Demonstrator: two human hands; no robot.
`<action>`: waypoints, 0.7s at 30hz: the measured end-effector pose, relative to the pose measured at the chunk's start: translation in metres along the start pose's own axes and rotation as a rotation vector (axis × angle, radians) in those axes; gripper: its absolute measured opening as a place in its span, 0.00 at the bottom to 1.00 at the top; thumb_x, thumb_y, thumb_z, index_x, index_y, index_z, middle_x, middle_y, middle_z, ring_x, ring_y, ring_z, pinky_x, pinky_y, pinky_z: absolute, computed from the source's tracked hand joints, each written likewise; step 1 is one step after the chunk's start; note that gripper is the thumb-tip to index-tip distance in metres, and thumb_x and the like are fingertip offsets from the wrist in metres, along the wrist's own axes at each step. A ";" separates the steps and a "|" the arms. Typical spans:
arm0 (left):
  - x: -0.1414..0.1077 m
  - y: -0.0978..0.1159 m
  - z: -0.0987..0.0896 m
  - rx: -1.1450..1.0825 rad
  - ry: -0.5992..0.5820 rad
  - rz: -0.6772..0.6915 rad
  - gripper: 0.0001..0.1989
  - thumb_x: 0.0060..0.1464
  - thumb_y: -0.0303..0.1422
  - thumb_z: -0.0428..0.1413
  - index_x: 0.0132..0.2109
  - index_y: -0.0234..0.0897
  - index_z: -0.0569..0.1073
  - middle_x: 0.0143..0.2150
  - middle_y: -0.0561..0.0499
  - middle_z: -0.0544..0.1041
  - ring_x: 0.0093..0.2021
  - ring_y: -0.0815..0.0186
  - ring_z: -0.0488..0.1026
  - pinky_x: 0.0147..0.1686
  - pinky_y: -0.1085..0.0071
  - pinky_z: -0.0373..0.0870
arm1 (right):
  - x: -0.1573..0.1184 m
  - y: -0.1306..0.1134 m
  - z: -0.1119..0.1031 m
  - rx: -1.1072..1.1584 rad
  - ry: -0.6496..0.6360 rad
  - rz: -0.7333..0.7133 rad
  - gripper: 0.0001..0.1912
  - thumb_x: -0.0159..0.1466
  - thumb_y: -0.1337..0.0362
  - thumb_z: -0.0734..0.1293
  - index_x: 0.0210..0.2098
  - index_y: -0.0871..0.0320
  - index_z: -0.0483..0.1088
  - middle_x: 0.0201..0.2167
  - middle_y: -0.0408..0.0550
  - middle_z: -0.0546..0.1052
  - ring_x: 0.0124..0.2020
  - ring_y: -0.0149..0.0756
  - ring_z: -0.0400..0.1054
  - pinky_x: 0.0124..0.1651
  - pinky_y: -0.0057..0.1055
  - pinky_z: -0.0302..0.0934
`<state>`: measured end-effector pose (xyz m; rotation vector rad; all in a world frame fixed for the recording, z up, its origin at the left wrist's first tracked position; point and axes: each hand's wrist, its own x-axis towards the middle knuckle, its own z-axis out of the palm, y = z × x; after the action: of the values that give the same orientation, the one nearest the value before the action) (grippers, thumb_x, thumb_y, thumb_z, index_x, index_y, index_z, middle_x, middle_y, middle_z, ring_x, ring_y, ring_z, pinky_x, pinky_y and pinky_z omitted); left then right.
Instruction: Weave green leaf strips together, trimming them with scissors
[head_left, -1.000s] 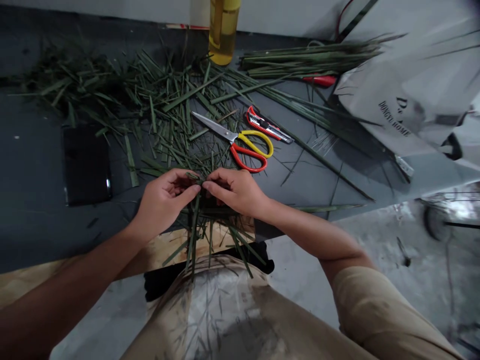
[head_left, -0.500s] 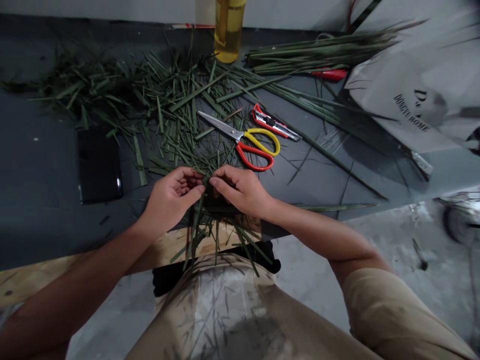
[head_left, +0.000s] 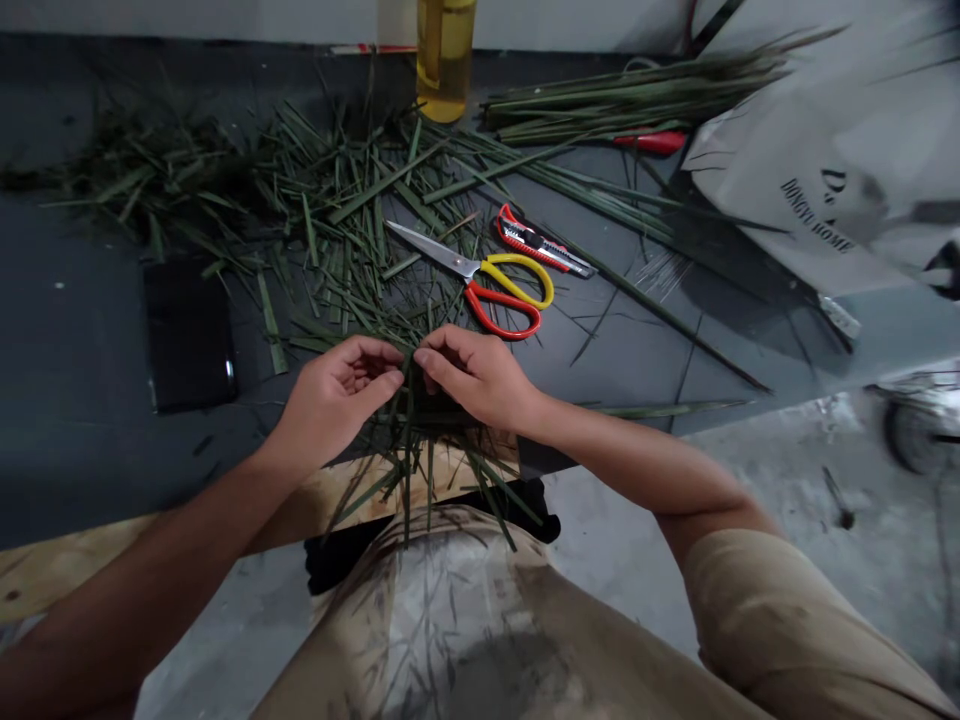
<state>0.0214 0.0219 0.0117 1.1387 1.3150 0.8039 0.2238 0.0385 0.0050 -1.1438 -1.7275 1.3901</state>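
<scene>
Close together near the table's front edge, both hands pinch green leaf strips. My left hand (head_left: pixel 341 395) has thumb and forefinger closed on a strip (head_left: pixel 407 450) that hangs down toward my lap. My right hand (head_left: pixel 476 375) is closed at the same spot, its fingertips against the strips; the exact grip is partly hidden. More strip ends fan out below the hands over the plywood edge (head_left: pixel 450 470). Just beyond my right hand lie scissors (head_left: pixel 506 285) with one yellow and one red handle, slightly open. A red utility knife (head_left: pixel 544 245) rests behind them.
Cut leaf pieces (head_left: pixel 300 190) are heaped across the back and left. A black phone (head_left: pixel 191 335) lies at left. A bottle of yellow liquid (head_left: pixel 444 65) stands at the back. Long leaves (head_left: pixel 622 100), a red-handled object (head_left: pixel 652 142) and a white bag (head_left: pixel 832 190) occupy the right.
The hanging strip between my hands has swung from a slant to nearly vertical. Both hands stay almost in place, and the view has shifted slightly.
</scene>
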 end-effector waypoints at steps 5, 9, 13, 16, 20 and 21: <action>-0.001 -0.001 0.000 0.134 -0.019 0.050 0.11 0.49 0.38 0.67 0.35 0.37 0.78 0.32 0.53 0.78 0.33 0.67 0.72 0.34 0.71 0.69 | 0.000 0.001 0.000 -0.008 0.012 -0.007 0.13 0.72 0.55 0.64 0.38 0.59 0.70 0.25 0.39 0.73 0.26 0.27 0.64 0.33 0.28 0.58; -0.002 0.001 0.000 0.045 -0.030 0.030 0.10 0.50 0.38 0.67 0.35 0.37 0.78 0.37 0.52 0.79 0.35 0.67 0.73 0.39 0.70 0.72 | 0.000 0.001 0.002 -0.070 0.034 -0.052 0.13 0.72 0.56 0.64 0.37 0.59 0.70 0.25 0.39 0.73 0.27 0.27 0.63 0.33 0.28 0.56; -0.002 0.002 0.000 0.051 -0.069 -0.013 0.11 0.50 0.39 0.67 0.36 0.37 0.78 0.34 0.53 0.79 0.33 0.67 0.73 0.38 0.70 0.72 | -0.001 0.001 0.003 -0.046 0.026 -0.056 0.12 0.72 0.57 0.64 0.37 0.59 0.70 0.25 0.39 0.73 0.27 0.27 0.63 0.34 0.28 0.57; -0.003 0.000 -0.001 0.176 -0.103 0.061 0.10 0.53 0.39 0.66 0.35 0.38 0.79 0.34 0.52 0.80 0.35 0.65 0.74 0.37 0.70 0.70 | -0.002 -0.001 0.003 0.004 0.000 -0.027 0.12 0.73 0.57 0.63 0.37 0.58 0.69 0.25 0.38 0.72 0.28 0.27 0.63 0.34 0.27 0.57; -0.005 -0.005 0.000 0.230 -0.130 0.130 0.08 0.58 0.38 0.63 0.36 0.39 0.81 0.35 0.52 0.81 0.37 0.64 0.75 0.40 0.70 0.71 | -0.002 -0.002 0.003 0.112 -0.026 0.002 0.12 0.73 0.56 0.63 0.37 0.58 0.68 0.25 0.37 0.71 0.27 0.26 0.63 0.34 0.26 0.58; -0.006 -0.007 0.001 0.227 -0.117 0.151 0.07 0.58 0.38 0.63 0.37 0.39 0.81 0.36 0.52 0.82 0.38 0.64 0.76 0.41 0.70 0.72 | -0.001 -0.002 0.002 0.131 -0.024 0.010 0.12 0.73 0.56 0.63 0.37 0.58 0.68 0.24 0.37 0.71 0.27 0.26 0.63 0.34 0.26 0.58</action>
<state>0.0204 0.0142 0.0070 1.4570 1.2556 0.6970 0.2221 0.0365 0.0065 -1.0693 -1.6229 1.5057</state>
